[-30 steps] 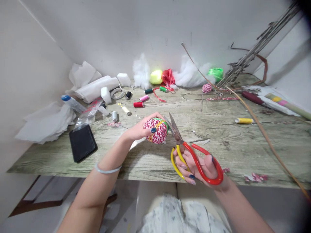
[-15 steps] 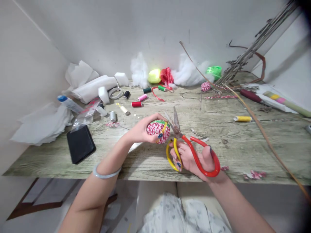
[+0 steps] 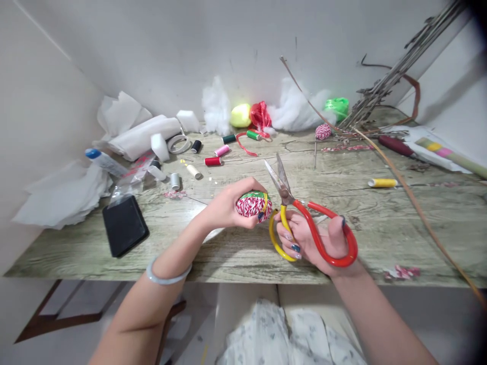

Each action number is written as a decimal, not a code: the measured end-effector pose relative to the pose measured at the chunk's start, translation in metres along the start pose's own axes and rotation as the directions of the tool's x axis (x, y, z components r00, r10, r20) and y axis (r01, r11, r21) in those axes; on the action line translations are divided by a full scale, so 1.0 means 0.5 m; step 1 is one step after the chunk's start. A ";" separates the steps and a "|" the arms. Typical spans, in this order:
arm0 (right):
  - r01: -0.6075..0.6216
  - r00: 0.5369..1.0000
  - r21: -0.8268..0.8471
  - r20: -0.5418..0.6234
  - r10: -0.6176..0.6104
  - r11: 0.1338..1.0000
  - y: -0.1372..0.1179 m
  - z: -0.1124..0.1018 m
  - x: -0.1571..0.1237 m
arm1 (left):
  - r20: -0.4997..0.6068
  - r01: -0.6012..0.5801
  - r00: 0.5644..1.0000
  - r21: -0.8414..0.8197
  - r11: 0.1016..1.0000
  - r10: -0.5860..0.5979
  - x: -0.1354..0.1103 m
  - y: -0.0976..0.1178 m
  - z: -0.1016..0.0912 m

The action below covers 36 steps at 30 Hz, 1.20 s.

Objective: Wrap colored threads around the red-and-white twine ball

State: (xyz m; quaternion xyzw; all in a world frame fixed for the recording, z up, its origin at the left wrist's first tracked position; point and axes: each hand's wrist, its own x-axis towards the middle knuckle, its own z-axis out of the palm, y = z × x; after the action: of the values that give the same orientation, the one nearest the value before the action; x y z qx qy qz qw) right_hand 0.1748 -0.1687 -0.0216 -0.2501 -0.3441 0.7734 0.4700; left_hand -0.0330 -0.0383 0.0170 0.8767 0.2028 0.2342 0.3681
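Note:
My left hand (image 3: 232,203) is closed round a ball of red-and-white twisted string (image 3: 251,206), which has green strands on top and a yellow strand at its right side. Fingers and thumb cover part of the ball. To the right of it, my right hand (image 3: 308,235) grips a pair of scissors (image 3: 283,190) by the loops, one yellow and one red. Their blades are parted and point up and away from me, a little clear of the ball. Both hands are above the front half of the wooden table (image 3: 243,263).
Several thread spools, among them a red one (image 3: 213,161), lie behind my left hand. White stuffing (image 3: 292,109) sits against the wall. A black tray-like object (image 3: 125,225) is at left. A long thin stem (image 3: 418,213) crosses the right side, near a yellow spool (image 3: 382,182).
The scissors have moved right and slightly up, away from the ball, with the blades still parted. My left hand has shifted a little to the right with the ball, which is turned slightly.

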 end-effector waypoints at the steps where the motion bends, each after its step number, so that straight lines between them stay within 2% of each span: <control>1: -0.001 1.000 -0.007 0.006 0.001 1.000 0.000 -0.001 -0.002 | -0.011 0.007 1.000 0.006 1.000 -0.007 0.001 0.000 0.001; 7: -0.019 0.999 -0.110 0.031 0.022 0.994 -0.010 -0.003 -0.017 | -0.097 0.059 0.993 -0.093 0.994 -0.068 -0.003 -0.014 -0.005; 12: -0.007 0.999 -0.101 0.043 0.011 0.995 -0.005 -0.012 -0.026 | -0.040 0.086 0.995 -0.113 0.990 -0.091 -0.002 -0.019 -0.005; 15: -0.013 0.998 -0.114 0.054 0.019 0.993 -0.001 -0.015 -0.030 | -0.042 0.095 0.994 -0.103 0.990 -0.100 -0.003 -0.020 -0.002; 21: -0.012 1.000 -0.003 0.020 0.013 1.000 0.000 -0.014 -0.037 | -0.048 -0.007 0.999 -0.123 0.992 0.001 -0.006 -0.026 -0.002; 24: -0.028 1.000 0.021 0.008 0.028 0.999 0.000 -0.015 -0.039 | -0.027 -0.001 1.000 -0.142 0.990 -0.003 -0.005 -0.025 -0.002; 29: -0.038 0.999 -0.022 0.031 0.039 0.999 0.001 -0.019 -0.040 | 0.050 0.054 0.998 -0.148 0.987 -0.047 -0.003 -0.021 -0.003; 33: 0.002 0.999 -0.088 0.036 0.001 0.996 -0.003 -0.014 -0.038 | 0.079 0.010 0.997 -0.130 0.991 0.000 -0.001 -0.023 -0.004; 36: -0.018 1.000 -0.150 0.011 0.020 0.988 -0.008 -0.008 -0.038 | 0.084 -0.015 0.996 -0.119 0.993 0.025 -0.001 -0.027 -0.003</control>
State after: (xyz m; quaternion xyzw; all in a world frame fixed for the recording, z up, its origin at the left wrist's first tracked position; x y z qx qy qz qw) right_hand 0.1881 -0.1834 -0.0198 -0.2833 -0.4020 0.7512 0.4403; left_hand -0.0367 -0.0289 0.0078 0.8647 0.1637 0.2117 0.4251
